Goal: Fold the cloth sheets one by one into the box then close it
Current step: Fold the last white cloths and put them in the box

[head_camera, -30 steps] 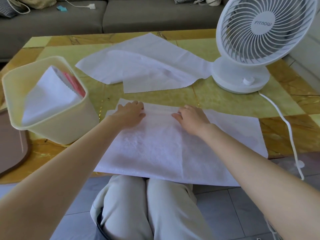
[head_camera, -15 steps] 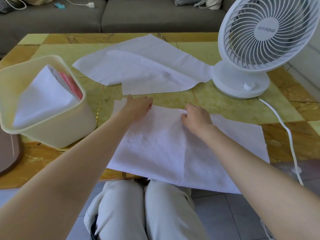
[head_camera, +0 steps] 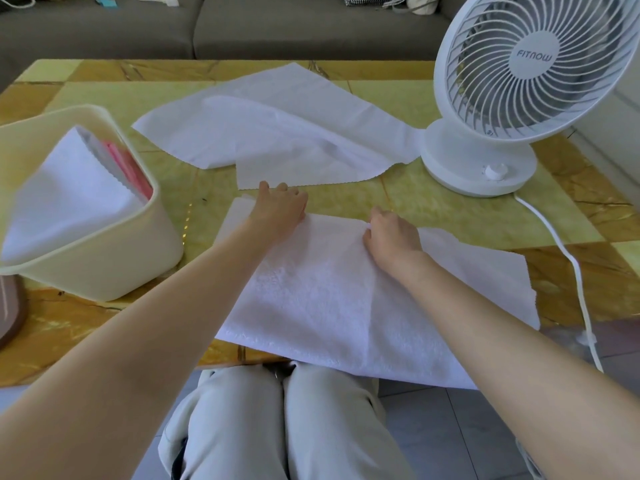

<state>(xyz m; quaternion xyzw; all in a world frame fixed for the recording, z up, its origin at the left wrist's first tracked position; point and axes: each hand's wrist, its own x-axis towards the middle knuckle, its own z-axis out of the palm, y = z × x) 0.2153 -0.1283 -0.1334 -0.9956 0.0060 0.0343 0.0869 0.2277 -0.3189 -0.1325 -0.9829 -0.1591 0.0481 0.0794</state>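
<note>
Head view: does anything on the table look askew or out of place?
The cloth sheet under the left hand and right hand lies skewed, its near edge hanging off the table. The spare sheets behind overlap untidily, one end reaching the fan base. Nothing looks spilled or torn.

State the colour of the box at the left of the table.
The box is cream, a pale yellowish white; the head view shows it.
</note>
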